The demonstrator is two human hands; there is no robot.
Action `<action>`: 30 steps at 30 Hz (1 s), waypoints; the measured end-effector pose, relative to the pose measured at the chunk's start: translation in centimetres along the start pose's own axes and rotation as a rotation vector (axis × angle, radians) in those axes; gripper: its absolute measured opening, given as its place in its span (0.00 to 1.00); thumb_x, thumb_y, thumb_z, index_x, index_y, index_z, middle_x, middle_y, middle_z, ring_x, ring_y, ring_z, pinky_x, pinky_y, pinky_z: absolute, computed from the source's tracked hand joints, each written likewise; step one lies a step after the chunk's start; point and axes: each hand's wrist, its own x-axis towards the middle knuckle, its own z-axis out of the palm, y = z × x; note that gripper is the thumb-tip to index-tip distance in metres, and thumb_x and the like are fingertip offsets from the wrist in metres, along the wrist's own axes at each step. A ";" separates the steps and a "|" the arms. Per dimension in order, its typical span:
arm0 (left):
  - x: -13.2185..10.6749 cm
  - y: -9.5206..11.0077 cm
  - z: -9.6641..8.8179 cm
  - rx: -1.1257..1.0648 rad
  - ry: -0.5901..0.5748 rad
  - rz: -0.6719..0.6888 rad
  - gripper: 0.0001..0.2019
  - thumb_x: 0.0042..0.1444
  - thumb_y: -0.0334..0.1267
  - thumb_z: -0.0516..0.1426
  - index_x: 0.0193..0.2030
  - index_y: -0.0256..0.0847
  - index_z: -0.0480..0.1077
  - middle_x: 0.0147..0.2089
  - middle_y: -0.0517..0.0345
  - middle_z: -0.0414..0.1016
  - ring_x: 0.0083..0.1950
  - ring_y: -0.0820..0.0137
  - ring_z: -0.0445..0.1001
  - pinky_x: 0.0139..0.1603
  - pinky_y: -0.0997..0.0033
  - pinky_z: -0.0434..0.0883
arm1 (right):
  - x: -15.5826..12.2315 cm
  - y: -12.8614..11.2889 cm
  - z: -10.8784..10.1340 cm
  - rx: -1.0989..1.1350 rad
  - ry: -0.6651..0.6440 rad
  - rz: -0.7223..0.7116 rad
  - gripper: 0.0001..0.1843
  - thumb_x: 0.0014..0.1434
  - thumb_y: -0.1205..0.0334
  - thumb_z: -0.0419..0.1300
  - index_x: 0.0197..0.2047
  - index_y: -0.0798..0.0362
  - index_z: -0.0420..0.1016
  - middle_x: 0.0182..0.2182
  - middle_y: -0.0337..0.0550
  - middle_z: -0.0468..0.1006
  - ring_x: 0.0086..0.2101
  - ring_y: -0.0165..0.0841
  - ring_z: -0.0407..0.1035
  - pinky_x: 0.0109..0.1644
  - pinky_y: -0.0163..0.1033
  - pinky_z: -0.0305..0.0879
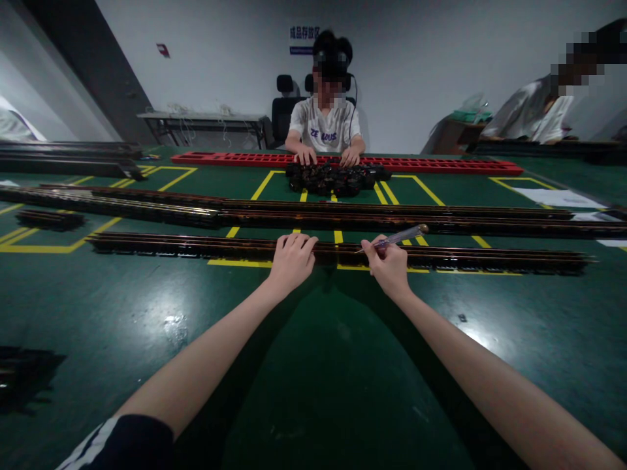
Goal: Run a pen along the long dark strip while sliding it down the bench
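Observation:
A long, low row of dark, glossy strips (206, 247) lies across the green table in front of me. My left hand (292, 260) rests over the middle of this row, its fingers curled down onto the strips. To the right, my right hand (389, 264) grips a pen-like tool (399, 236) with a clear handle and a brownish rounded end. Its thin tip points left and down at the strips; I cannot tell whether it touches them. The undersides of my left fingers are hidden.
Behind lies another long row of dark strips (313, 219). A person (326, 124) opposite handles a heap of black parts (337, 179) before a long red rack (220, 158). Another person (531, 114) leans in at right. Dark pieces (27, 375) lie at near left; yellow tape (183, 179) marks the table.

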 end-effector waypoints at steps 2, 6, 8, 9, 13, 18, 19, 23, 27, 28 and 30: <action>0.0 0.0 0.0 -0.007 -0.003 -0.001 0.17 0.62 0.33 0.46 0.54 0.37 0.69 0.51 0.48 0.74 0.54 0.59 0.69 0.56 0.54 0.62 | 0.0 -0.1 0.0 0.014 -0.011 0.003 0.21 0.58 0.45 0.55 0.22 0.50 0.61 0.12 0.35 0.64 0.16 0.29 0.63 0.21 0.33 0.57; 0.0 0.0 0.0 -0.010 -0.011 -0.005 0.17 0.62 0.33 0.46 0.54 0.37 0.69 0.51 0.48 0.74 0.54 0.60 0.69 0.57 0.54 0.62 | 0.0 0.0 0.0 0.020 -0.017 0.008 0.21 0.57 0.44 0.56 0.23 0.51 0.62 0.14 0.36 0.66 0.16 0.29 0.62 0.21 0.34 0.57; 0.0 0.0 0.0 -0.010 -0.009 0.000 0.17 0.62 0.33 0.46 0.54 0.37 0.69 0.51 0.48 0.74 0.54 0.60 0.69 0.57 0.54 0.62 | 0.0 0.1 0.1 0.027 -0.014 0.012 0.21 0.57 0.44 0.57 0.24 0.51 0.63 0.15 0.36 0.67 0.16 0.28 0.62 0.20 0.34 0.58; 0.0 0.0 0.0 -0.010 -0.008 0.001 0.17 0.62 0.33 0.46 0.54 0.37 0.69 0.51 0.47 0.74 0.54 0.59 0.69 0.57 0.54 0.62 | 0.0 0.1 0.1 0.042 -0.018 0.016 0.21 0.57 0.44 0.57 0.25 0.52 0.63 0.16 0.37 0.67 0.16 0.28 0.62 0.20 0.34 0.58; 0.0 0.1 -0.2 -0.021 -0.015 -0.005 0.17 0.62 0.32 0.46 0.54 0.37 0.69 0.51 0.47 0.74 0.54 0.59 0.69 0.57 0.54 0.63 | 0.0 -0.1 0.0 0.129 -0.056 0.036 0.20 0.57 0.43 0.57 0.28 0.52 0.65 0.18 0.37 0.69 0.15 0.27 0.62 0.18 0.33 0.58; 0.1 0.1 -0.2 -0.037 -0.022 -0.009 0.17 0.62 0.33 0.45 0.54 0.37 0.69 0.51 0.47 0.74 0.54 0.60 0.69 0.57 0.53 0.62 | 0.0 0.0 0.0 0.173 -0.073 0.045 0.21 0.57 0.42 0.57 0.29 0.53 0.64 0.18 0.37 0.70 0.16 0.26 0.63 0.18 0.32 0.59; 0.1 0.1 -0.2 -0.038 -0.021 -0.007 0.17 0.62 0.33 0.45 0.54 0.37 0.69 0.51 0.47 0.74 0.54 0.60 0.69 0.57 0.53 0.62 | 0.0 0.1 0.0 0.180 -0.076 0.047 0.20 0.57 0.43 0.57 0.30 0.53 0.64 0.19 0.36 0.70 0.15 0.26 0.63 0.17 0.32 0.59; 0.0 0.1 -0.2 -0.026 -0.012 -0.003 0.17 0.61 0.33 0.46 0.54 0.38 0.69 0.51 0.47 0.74 0.54 0.59 0.69 0.56 0.54 0.62 | 0.0 0.6 0.1 0.203 -0.086 0.055 0.18 0.58 0.45 0.57 0.31 0.53 0.64 0.19 0.35 0.69 0.15 0.25 0.63 0.17 0.31 0.60; 0.0 0.2 -0.3 0.000 -0.009 -0.020 0.17 0.61 0.33 0.47 0.53 0.38 0.69 0.51 0.47 0.74 0.54 0.58 0.69 0.55 0.53 0.62 | 0.0 0.6 0.2 0.205 -0.082 0.070 0.19 0.58 0.45 0.57 0.31 0.53 0.63 0.18 0.33 0.68 0.14 0.24 0.62 0.16 0.30 0.58; 0.0 0.2 -0.3 0.005 -0.009 -0.028 0.17 0.61 0.33 0.47 0.53 0.38 0.69 0.51 0.47 0.74 0.54 0.58 0.69 0.55 0.53 0.62 | 0.0 0.5 0.2 0.202 -0.079 0.076 0.19 0.58 0.44 0.56 0.31 0.52 0.63 0.18 0.33 0.68 0.14 0.24 0.62 0.16 0.30 0.57; 0.0 0.3 -0.4 0.012 -0.008 -0.040 0.17 0.61 0.33 0.47 0.53 0.37 0.69 0.51 0.47 0.74 0.54 0.57 0.69 0.55 0.53 0.62 | 0.0 0.4 0.3 0.192 -0.074 0.089 0.20 0.57 0.43 0.56 0.31 0.52 0.62 0.17 0.33 0.68 0.13 0.24 0.61 0.15 0.30 0.57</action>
